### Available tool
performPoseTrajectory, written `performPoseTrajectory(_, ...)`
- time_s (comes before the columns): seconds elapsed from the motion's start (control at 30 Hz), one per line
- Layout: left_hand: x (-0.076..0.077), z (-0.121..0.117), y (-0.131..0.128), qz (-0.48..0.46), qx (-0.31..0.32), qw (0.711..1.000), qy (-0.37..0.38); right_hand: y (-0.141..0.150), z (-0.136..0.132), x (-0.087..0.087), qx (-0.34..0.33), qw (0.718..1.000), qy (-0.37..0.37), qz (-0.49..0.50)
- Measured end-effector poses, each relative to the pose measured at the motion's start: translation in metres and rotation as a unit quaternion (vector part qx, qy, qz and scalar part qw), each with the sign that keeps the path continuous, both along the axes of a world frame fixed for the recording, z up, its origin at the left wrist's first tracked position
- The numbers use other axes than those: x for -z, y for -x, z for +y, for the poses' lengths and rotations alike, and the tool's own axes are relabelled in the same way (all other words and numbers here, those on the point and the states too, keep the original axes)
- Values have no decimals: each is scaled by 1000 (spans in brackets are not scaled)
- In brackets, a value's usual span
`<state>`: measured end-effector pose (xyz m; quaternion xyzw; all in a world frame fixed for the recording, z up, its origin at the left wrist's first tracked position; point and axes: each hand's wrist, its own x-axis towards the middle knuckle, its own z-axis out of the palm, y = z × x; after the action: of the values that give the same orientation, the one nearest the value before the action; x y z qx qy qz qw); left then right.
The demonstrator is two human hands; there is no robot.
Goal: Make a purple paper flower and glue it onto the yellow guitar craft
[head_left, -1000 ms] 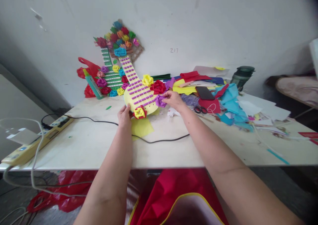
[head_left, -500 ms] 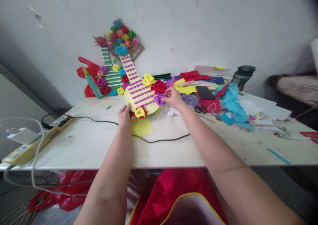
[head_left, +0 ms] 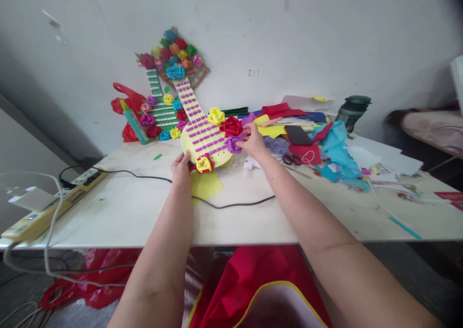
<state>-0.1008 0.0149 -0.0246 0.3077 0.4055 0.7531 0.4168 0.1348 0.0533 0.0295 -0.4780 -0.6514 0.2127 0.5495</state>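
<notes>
A yellow paper guitar (head_left: pixel 195 134) with purple bars and white strings leans up from the table, its neck pointing to the wall. My left hand (head_left: pixel 181 166) grips its lower left edge, the fingertips partly behind it. At the guitar's right edge, my right hand (head_left: pixel 253 142) pinches a purple paper flower (head_left: pixel 233 144). Just above that sit a red paper flower (head_left: pixel 231 126) and a yellow paper flower (head_left: pixel 216 116). A yellow flower with red petals (head_left: pixel 204 163) is on the bottom edge, and a blue flower (head_left: pixel 175 72) tops the neck.
Behind stands a green flowered guitar (head_left: pixel 164 116) with a glue bottle (head_left: pixel 135 123) beside it. Rightward lie scissors (head_left: pixel 291 159), a phone (head_left: pixel 298 135), crepe paper (head_left: pixel 334 142) and a dark bottle (head_left: pixel 352 112). A black cable (head_left: pixel 238 205) crosses the table; a power strip (head_left: pixel 54 205) lies left.
Hardly anything differs. Both hands keep their places on the guitar and the purple flower, and the view has shifted very slightly.
</notes>
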Motion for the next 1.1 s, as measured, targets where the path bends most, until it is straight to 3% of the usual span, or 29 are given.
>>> performPoseTrajectory(0.2, -1, 0, -1, -4, 10, 1000, -5, 2, 2, 4, 22, 996, -81, -19)
performPoseTrajectory(0.5, -1, -1, -1, -4, 1, 1000, -2, -3, 5, 10, 7, 997, -69, -35)
performPoseTrajectory(0.73, -3, -3, -2, -4, -9, 1000, 6, -3, 4, 14, 6, 999, -34, 27)
performPoseTrajectory(0.83, -3, -3, -2, -3, -9, 1000, 9, -4, 1, 13, 23, 996, 15, 81)
performPoseTrajectory(0.97, -2, -3, -2, -9, -5, 1000, 8, -3, -8, 9, -26, 982, 116, 146)
performPoseTrajectory(1.1, -3, -3, -2, -16, 1, 1000, 3, 3, -18, 3, -69, 971, 148, 173)
